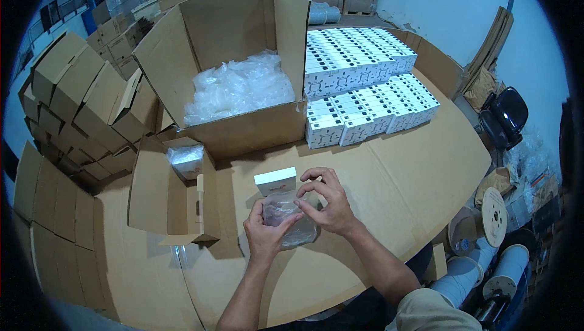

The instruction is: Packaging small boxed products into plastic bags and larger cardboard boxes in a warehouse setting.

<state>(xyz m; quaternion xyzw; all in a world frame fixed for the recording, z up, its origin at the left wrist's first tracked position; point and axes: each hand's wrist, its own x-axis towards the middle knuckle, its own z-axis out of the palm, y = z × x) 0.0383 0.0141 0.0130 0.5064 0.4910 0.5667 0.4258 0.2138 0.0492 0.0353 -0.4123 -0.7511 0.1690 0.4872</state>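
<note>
A clear plastic bag [298, 232] is between my hands, low over the cardboard-covered table. My left hand [266, 233] is closed on the bag's left side, thumb across its front. With thumb and forefinger, my right hand [328, 202] pinches the bag's upper edge; its other fingers curl above. Just beyond the bag stands a small white box [275, 181], its lower part hidden behind the bag. To the left, an open brown carton [210, 209] holds a bubble-wrapped item [187, 159] at its far end.
A large open cardboard box [243, 130] full of clear plastic bags [243, 86] stands at the back. Right of it are stacked rows of white printed boxes [365, 109]. Brown cartons [79, 100] pile up at the left. Wire spools [494, 216] and a black chair [506, 115] lie beyond the table's right edge.
</note>
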